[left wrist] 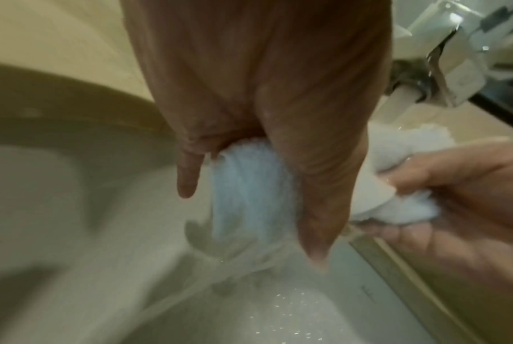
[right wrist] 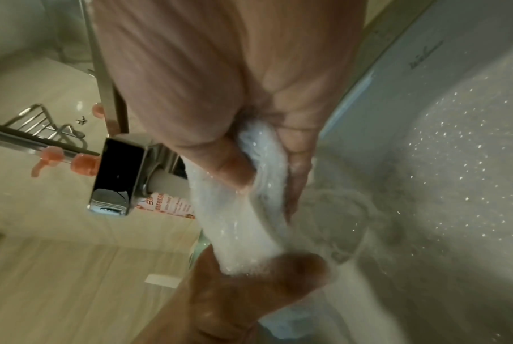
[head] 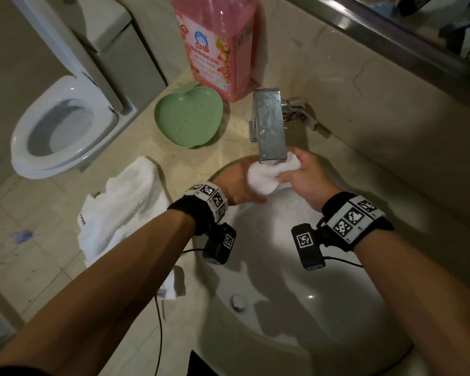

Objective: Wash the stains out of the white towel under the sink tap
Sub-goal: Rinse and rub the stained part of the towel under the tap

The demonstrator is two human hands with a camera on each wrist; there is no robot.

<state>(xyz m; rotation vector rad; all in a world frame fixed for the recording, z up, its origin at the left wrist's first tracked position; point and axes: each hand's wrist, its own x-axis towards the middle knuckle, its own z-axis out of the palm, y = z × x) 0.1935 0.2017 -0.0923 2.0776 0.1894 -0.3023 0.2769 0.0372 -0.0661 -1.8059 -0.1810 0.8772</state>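
Dim warm indoor light, arm shadows thrown across the white sink [head: 296, 329], glare glinting off wet droplets, both wrist views smeared with motion blur, head-view edges bowed by wide-angle.

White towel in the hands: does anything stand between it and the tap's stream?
Nothing visible does. The bunched white terry towel sits directly under the spout of the square chrome tap, over the white ceramic basin. The left hand and right hand grip it from either side, not from above.
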